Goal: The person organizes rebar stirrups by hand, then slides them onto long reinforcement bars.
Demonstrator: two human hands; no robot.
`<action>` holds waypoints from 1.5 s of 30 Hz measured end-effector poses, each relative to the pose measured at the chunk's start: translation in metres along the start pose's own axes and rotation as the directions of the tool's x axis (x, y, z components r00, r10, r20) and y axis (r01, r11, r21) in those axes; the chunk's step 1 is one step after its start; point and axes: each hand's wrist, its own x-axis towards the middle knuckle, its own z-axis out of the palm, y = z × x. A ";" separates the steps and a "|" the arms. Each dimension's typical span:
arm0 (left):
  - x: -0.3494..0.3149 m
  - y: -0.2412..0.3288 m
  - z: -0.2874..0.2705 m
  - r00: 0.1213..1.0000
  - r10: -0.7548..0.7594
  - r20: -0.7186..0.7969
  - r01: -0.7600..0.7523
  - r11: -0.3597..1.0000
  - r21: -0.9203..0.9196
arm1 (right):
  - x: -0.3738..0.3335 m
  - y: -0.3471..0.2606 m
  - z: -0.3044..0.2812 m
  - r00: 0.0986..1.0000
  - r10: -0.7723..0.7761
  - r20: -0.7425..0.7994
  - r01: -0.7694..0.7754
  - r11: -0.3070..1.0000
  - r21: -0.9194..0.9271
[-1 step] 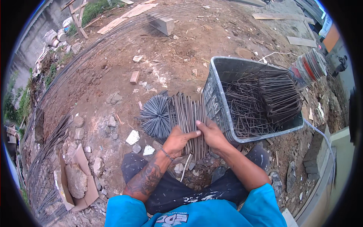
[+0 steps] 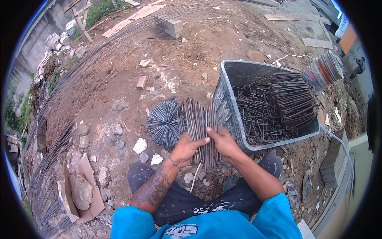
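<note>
Left fingers [image 2: 202, 142] and right fingers [image 2: 212, 132] clamp metal rods [image 2: 196, 119] beside a tub [image 2: 227, 109] of bent rods [image 2: 293, 99].

I look down on an outdoor building site: bare dirt [image 2: 99, 91], rubble [image 2: 81, 192], a plank [image 2: 294, 17], bundled metal rods [image 2: 195, 117].

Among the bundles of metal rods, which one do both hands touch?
The middle brown bundle, between the round grey bundle and the dark tub. The left hand and right hand are on it; no other bundle has both.
</note>
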 end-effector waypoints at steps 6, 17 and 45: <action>0.007 -0.006 -0.005 0.994 -0.075 0.075 0.080 0.994 -0.071 | -0.006 -0.008 -0.007 0.994 0.108 0.008 -0.106 0.952 0.288; 0.007 -0.016 -0.012 0.991 -0.079 0.111 0.059 0.984 0.170 | -0.001 0.003 -0.012 0.993 0.099 -0.068 -0.089 0.986 0.139; 0.004 -0.043 0.012 0.988 -0.152 -0.030 0.142 0.966 -0.214 | -0.008 0.003 -0.012 0.989 0.148 -0.023 -0.150 0.974 -0.172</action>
